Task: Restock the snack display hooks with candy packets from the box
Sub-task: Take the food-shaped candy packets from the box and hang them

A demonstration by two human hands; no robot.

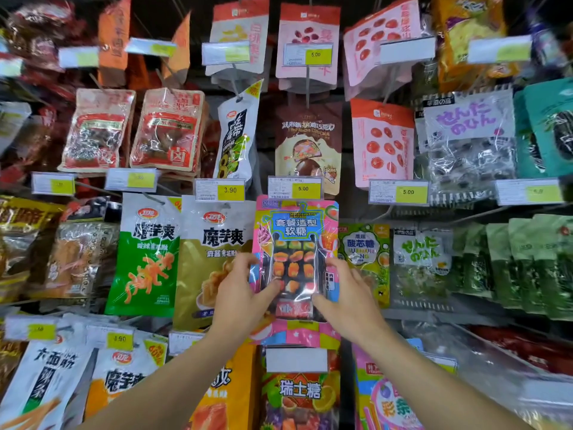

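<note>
A pink and blue candy packet (296,243) with sushi-shaped gummies behind a clear window hangs in the middle of the display, its top just under a 5.00 price tag (294,187). My left hand (240,293) holds its lower left edge, thumb across the front. My right hand (344,293) holds its lower right edge, thumb on the front too. The hook itself is hidden behind the tag and packet. No box is in view.
Snack packets fill the hooks all around: beige and green konjac bags (214,262) on the left, a green sour candy bag (366,259) on the right, a brown chocolate bag (308,141) above, a fruit candy bag (299,395) below. Price tags stick out on each hook.
</note>
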